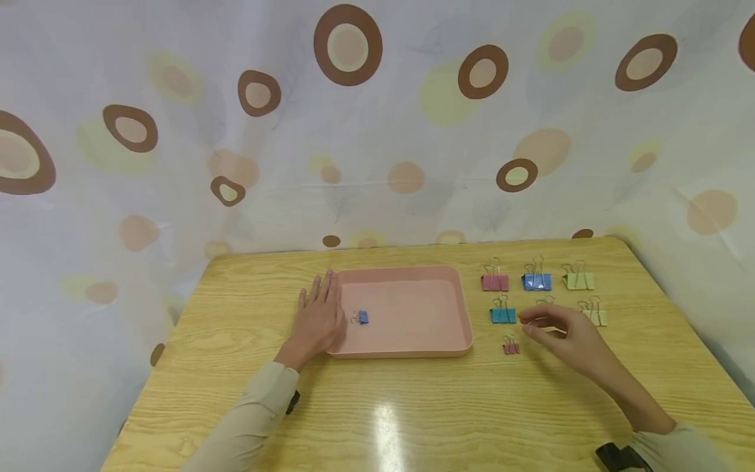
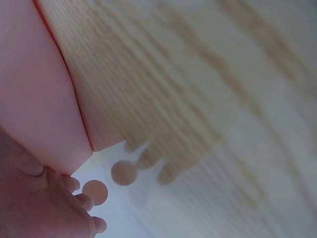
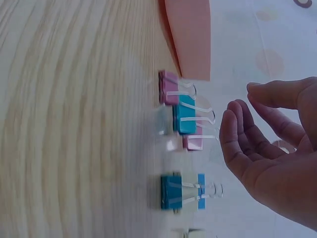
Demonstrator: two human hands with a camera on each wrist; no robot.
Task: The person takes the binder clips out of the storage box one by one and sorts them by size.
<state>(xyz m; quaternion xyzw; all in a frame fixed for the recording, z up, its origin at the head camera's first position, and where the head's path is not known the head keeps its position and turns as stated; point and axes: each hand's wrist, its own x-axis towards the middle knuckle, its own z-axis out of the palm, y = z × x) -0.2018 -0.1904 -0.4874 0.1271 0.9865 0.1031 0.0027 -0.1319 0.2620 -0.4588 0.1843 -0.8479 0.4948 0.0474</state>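
My left hand (image 1: 318, 321) lies with straight fingers against the left side of a pink tray (image 1: 407, 353); the tray's wall (image 2: 47, 89) shows beside it in the left wrist view. A small blue binder clip (image 1: 363, 317) lies inside the tray. My right hand (image 1: 560, 331) hovers over the binder clips right of the tray, its fingers loosely bent and thumb apart, holding nothing. Nearest to it are a teal binder clip (image 1: 503, 315) and a small pink binder clip (image 1: 510, 347). Another clip behind the hand is mostly hidden, with its wire handles (image 1: 546, 301) showing.
At the back stand a larger pink binder clip (image 1: 495, 282), a blue binder clip (image 1: 537, 282) and a light green binder clip (image 1: 579, 281). A pale yellow binder clip (image 1: 597, 317) is right of my hand. A patterned curtain (image 1: 407, 131) hangs behind the wooden table (image 1: 236, 314).
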